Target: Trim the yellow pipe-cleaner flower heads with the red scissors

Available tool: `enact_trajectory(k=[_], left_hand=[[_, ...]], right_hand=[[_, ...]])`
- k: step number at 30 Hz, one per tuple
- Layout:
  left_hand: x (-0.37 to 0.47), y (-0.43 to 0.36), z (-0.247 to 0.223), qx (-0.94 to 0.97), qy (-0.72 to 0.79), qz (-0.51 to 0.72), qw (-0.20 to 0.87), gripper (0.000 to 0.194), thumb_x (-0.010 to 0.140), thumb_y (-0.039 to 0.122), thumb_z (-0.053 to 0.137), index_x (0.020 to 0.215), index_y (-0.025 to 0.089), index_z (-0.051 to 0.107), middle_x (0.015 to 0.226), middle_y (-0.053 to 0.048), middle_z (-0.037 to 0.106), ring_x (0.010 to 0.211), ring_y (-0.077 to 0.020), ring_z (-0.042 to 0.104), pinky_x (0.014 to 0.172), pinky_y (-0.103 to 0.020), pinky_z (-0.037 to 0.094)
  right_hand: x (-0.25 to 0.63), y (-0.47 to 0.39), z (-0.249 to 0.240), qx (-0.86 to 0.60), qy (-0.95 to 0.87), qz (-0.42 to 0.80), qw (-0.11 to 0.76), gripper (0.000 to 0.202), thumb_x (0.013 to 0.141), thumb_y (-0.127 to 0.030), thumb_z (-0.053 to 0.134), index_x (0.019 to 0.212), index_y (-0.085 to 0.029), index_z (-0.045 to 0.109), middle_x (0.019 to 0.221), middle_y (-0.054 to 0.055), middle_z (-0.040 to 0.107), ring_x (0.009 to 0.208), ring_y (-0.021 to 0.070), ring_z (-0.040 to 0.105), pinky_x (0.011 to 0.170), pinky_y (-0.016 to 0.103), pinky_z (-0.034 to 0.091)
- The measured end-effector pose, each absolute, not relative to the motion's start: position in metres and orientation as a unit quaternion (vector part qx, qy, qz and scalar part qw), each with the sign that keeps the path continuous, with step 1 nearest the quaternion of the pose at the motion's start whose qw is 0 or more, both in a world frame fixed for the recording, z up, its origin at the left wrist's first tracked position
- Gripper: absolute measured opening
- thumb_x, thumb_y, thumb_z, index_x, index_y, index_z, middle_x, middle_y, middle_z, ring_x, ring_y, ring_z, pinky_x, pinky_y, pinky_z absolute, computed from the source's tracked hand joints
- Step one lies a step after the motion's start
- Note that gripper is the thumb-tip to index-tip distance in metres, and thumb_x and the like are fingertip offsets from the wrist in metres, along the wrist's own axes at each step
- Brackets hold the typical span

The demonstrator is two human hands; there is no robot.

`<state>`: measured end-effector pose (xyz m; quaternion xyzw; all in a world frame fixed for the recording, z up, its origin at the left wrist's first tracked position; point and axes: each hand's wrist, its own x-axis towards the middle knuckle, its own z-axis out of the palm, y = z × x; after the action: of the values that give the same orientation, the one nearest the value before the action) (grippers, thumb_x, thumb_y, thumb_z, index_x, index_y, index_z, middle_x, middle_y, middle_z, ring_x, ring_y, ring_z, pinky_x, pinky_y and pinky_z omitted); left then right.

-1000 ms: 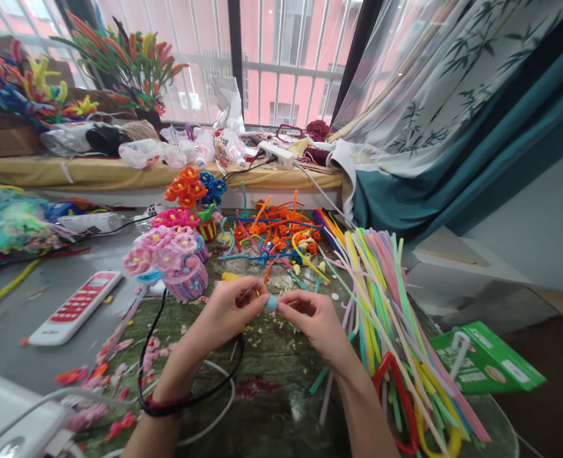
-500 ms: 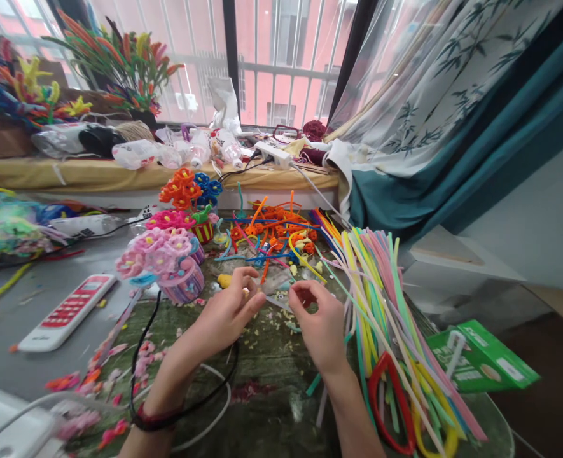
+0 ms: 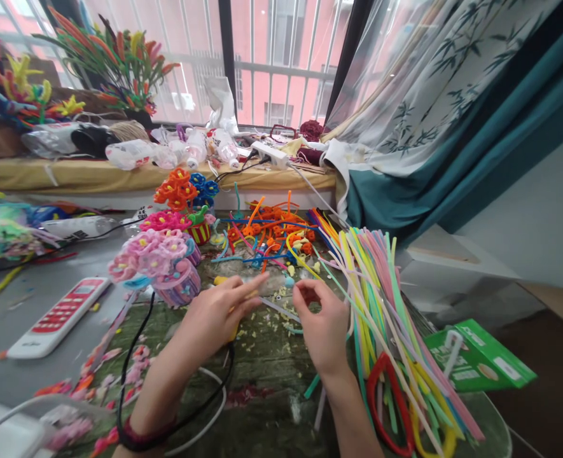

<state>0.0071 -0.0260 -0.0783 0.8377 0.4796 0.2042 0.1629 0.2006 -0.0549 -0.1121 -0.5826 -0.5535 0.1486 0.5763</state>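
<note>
My left hand reaches over the middle of the table, palm down, its fingers stretched out and slightly blurred. Under it show parts of a yellow object, the rest covered by the hand. My right hand is closed in a pinch, thumb and index finger forming a ring. At its fingertips is a small pale blue piece; whether it is gripped is unclear. A thin whitish stick lies between the hands, among yellowish crumbs on the dark green table surface.
Pipe cleaners and red-handled scissors lie right, beside a green box. Fuzzy flowers in pots stand left, near a white remote. Orange fuzzy pieces lie behind the hands. A black cable loops by my left wrist.
My left hand has shifted slightly left and its curled fingers have straightened out. My right hand keeps its pinch, almost in place. The whole view has shifted a little.
</note>
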Motion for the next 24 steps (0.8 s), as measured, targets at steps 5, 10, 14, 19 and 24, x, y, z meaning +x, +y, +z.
enact_trajectory(k=[5, 10, 14, 19, 24], left_hand=[[0.005, -0.027, -0.078, 0.837, 0.493, 0.201, 0.123, 0.044, 0.094, 0.020, 0.047, 0.130, 0.037, 0.065, 0.089, -0.002, 0.075, 0.079, -0.0189, 0.067, 0.065, -0.024, 0.043], [0.005, -0.027, -0.075, 0.834, 0.515, 0.177, 0.091, 0.049, 0.085, 0.012, 0.051, 0.119, 0.039, 0.073, 0.089, -0.003, 0.080, 0.077, -0.0240, 0.073, 0.058, -0.026, 0.042], [0.008, -0.028, -0.072, 0.827, 0.529, 0.175, 0.074, 0.057, 0.087, 0.008, 0.045, 0.135, 0.035, 0.061, 0.112, -0.004, 0.079, 0.093, -0.0233, 0.074, 0.067, -0.027, 0.048], [0.014, -0.031, -0.068, 0.835, 0.534, 0.125, 0.050, 0.048, 0.082, 0.007, 0.055, 0.114, 0.038, 0.076, 0.089, -0.004, 0.083, 0.079, -0.0289, 0.076, 0.058, -0.029, 0.044], [0.017, -0.033, -0.066, 0.815, 0.563, 0.133, 0.017, 0.056, 0.091, 0.007, 0.047, 0.139, 0.034, 0.057, 0.111, -0.008, 0.079, 0.092, -0.0270, 0.076, 0.066, -0.030, 0.047]], right_hand=[[0.200, -0.056, -0.110, -0.581, -0.567, 0.146, 0.565, 0.012, 0.088, -0.020, 0.059, 0.077, -0.020, 0.066, 0.073, 0.002, 0.068, 0.064, 0.0170, 0.061, 0.063, 0.027, 0.048], [0.198, -0.056, -0.109, -0.579, -0.575, 0.151, 0.558, 0.012, 0.087, -0.018, 0.060, 0.076, -0.020, 0.066, 0.074, 0.002, 0.068, 0.064, 0.0170, 0.062, 0.063, 0.027, 0.048], [0.198, -0.057, -0.108, -0.574, -0.580, 0.157, 0.557, 0.012, 0.087, -0.017, 0.060, 0.076, -0.019, 0.066, 0.073, 0.001, 0.067, 0.064, 0.0164, 0.061, 0.063, 0.026, 0.047], [0.198, -0.056, -0.108, -0.569, -0.578, 0.164, 0.562, 0.011, 0.086, -0.018, 0.060, 0.077, -0.019, 0.066, 0.074, 0.002, 0.068, 0.065, 0.0169, 0.062, 0.063, 0.027, 0.047], [0.197, -0.057, -0.106, -0.558, -0.581, 0.176, 0.566, 0.012, 0.086, -0.019, 0.061, 0.075, -0.020, 0.066, 0.072, 0.001, 0.067, 0.065, 0.0170, 0.062, 0.063, 0.027, 0.048]])
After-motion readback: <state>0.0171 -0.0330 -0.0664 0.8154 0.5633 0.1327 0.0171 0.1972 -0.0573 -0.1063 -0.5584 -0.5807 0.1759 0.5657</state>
